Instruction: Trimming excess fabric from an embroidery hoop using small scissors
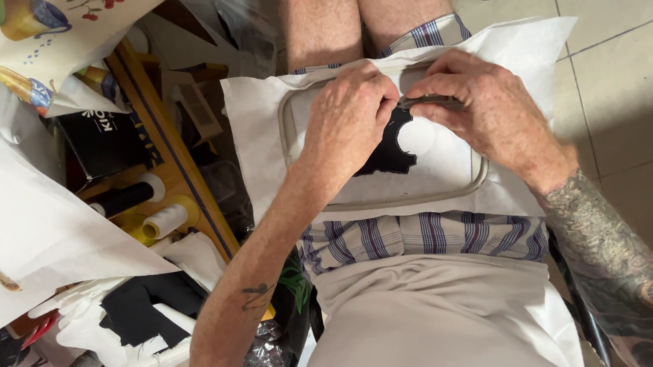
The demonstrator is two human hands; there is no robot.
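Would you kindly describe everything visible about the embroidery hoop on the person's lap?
The embroidery hoop is a rounded-rectangle frame, grey-beige, seemingly plastic. It lies flat on the lap, clamping white fabric that spreads beyond it on all sides. Inside sits a black fabric patch with a round cut-out. The left hand rests over the patch and the frame's far edge; the right hand holds a slim metal tool, perhaps scissors, at the patch.
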